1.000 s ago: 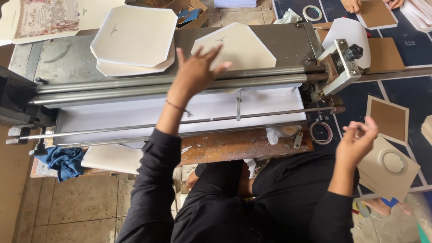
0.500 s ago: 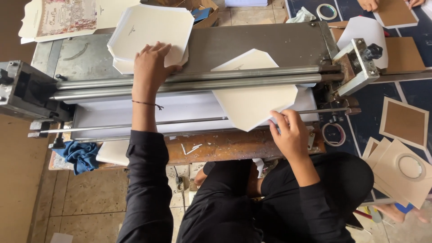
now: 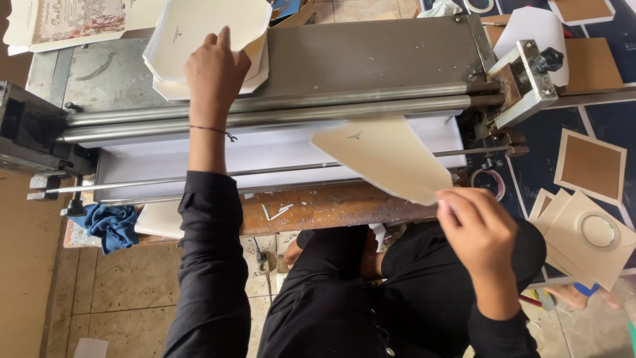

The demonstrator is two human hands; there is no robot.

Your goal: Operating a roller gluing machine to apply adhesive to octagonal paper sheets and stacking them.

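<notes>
Over two rollers (image 3: pixel 265 113), hands: left (image 3: pixel 215 69) presses stack (image 3: pixel 199 33), right (image 3: pixel 477 229) pinches one sheet (image 3: pixel 384 156).

Open metal bed behind the rollers, crowded ends

The grey machine bed (image 3: pixel 371 56) lies bare between the white sheet stack (image 3: pixel 199 40) at its left end and the bracket with a black knob (image 3: pixel 527 76) at its right end. The two steel rollers (image 3: pixel 298 113) bar the way across the front; the cream sheet (image 3: pixel 384 156) slants over the wooden front ledge (image 3: pixel 318 209).
</notes>
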